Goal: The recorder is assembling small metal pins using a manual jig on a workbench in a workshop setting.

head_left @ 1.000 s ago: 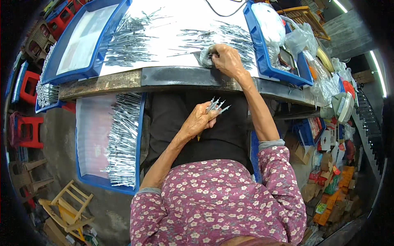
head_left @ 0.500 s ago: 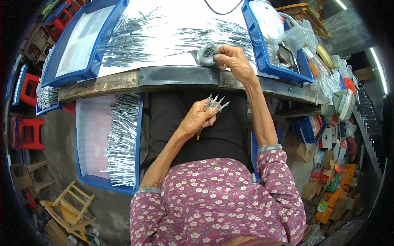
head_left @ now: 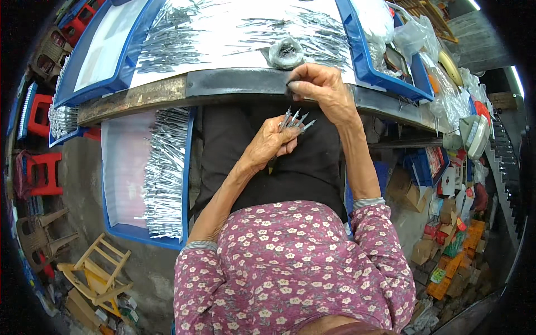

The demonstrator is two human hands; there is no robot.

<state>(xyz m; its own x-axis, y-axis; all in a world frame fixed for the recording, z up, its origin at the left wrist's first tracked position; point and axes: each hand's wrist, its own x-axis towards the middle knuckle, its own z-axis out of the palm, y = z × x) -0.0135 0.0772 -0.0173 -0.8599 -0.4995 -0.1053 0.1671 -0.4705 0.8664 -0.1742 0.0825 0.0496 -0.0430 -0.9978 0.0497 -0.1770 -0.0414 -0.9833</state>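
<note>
My left hand [head_left: 268, 144] is closed round several thin silver rods with narrow pointed tips [head_left: 296, 119] that stick up past the fingers. A yellow tip shows below that hand. Just above and to the right, my right hand [head_left: 324, 92] is in a pinch with darkened fingertips; whatever it holds is too small to make out. A small round pouch of grey plastic [head_left: 286, 54] with dark bits inside sits at the table's near edge, just beyond the right hand. Loose piles of similar silver rods [head_left: 173, 47] lie on the white table top [head_left: 223, 28].
Blue trays [head_left: 125, 61] [head_left: 365, 67] stand at the left and right of the table. Below on the left, another blue tray [head_left: 120, 230] holds a dense row of silver rods. A dark metal strip [head_left: 240, 82] covers the table's edge. Red stools [head_left: 47, 173] stand far left; boxes [head_left: 410, 187] lie right.
My right hand has drawn back from the grey pouch, toward me and the rods. The left hand keeps its hold on the rods. The whole view has shifted slightly.
</note>
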